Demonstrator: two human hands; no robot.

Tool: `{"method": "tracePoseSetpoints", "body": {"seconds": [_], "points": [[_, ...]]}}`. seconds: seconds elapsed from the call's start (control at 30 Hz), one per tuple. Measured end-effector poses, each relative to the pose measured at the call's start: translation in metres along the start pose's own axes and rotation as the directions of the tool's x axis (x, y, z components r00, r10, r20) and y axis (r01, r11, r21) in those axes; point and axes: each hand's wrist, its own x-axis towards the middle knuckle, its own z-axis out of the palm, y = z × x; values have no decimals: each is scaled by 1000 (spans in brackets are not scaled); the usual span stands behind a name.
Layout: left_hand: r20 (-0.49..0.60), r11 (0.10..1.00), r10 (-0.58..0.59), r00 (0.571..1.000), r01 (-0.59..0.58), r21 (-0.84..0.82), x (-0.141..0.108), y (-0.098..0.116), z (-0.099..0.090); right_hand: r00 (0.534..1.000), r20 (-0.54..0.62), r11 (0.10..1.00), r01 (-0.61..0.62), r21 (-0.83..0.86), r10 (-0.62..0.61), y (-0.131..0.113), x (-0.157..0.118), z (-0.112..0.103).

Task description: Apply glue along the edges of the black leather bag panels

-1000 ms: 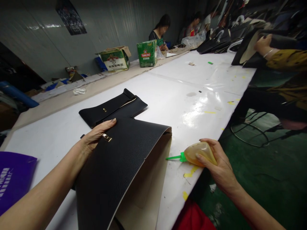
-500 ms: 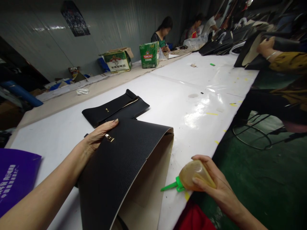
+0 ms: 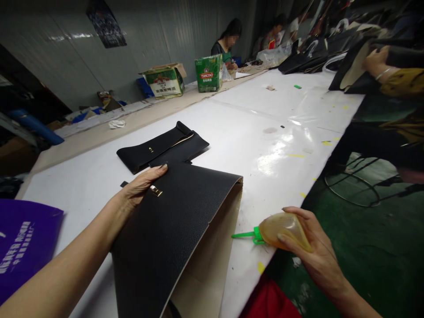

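My left hand (image 3: 145,181) grips the far side of a black leather bag body (image 3: 175,212), its thumb on the outer face beside a small gold clasp (image 3: 156,191). The bag's pale-lined mouth gapes toward the right. In my right hand (image 3: 308,238) is a squeeze bottle (image 3: 285,230) of amber glue-like liquid, fingers wrapped round it. Its green nozzle (image 3: 247,235) points left, close to the lined edge of the bag; whether it touches cannot be told. Behind the bag lies another black leather piece (image 3: 155,148) with a gold fitting.
A white-covered table (image 3: 232,128) runs into the distance. Two beer cartons (image 3: 208,75) stand along the wall side. A purple printed sheet (image 3: 29,243) lies at left. On the right a co-worker's hand (image 3: 377,62) holds a black piece; a stool ring (image 3: 353,190) shows below.
My right hand has moved up and right with the bottle, and the nozzle is now nearly level. My left hand keeps its hold on the bag; the view has shifted slightly.
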Motion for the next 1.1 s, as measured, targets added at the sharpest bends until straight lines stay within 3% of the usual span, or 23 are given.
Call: {"method": "tracePoseSetpoints", "body": {"seconds": [0.07,0.17,0.3,0.47,0.6,0.73,0.87,1.0,1.1], "points": [[-13,999,39,999,-38,37,-4,1,1,1000,21,1000,16,6,-16,0,-2,0],[-36,997,52,998,-50,63,-5,3,4,989,142,998,36,58,-44,-3,-6,1],[-63,999,-4,998,6,34,-2,3,3,999,7,999,46,27,-46,-7,-8,3],[-73,1000,-6,997,5,-16,-6,0,-1,994,102,997,33,76,-41,-8,-10,4],[-21,998,-62,998,62,-19,0,0,-1,999,-17,999,34,38,-34,-7,-7,4],[-31,997,-83,996,83,-1,5,1,1,991,131,993,-11,115,-4,-6,-7,6],[-35,999,-34,999,34,-1,1,2,2,1000,7,996,26,84,-27,-4,-6,6],[-69,999,-39,997,39,-6,1,3,4,991,135,980,-29,195,2,-3,-11,7],[-5,996,-78,997,77,-41,5,4,4,992,111,951,-83,297,52,-2,-15,8]]}}
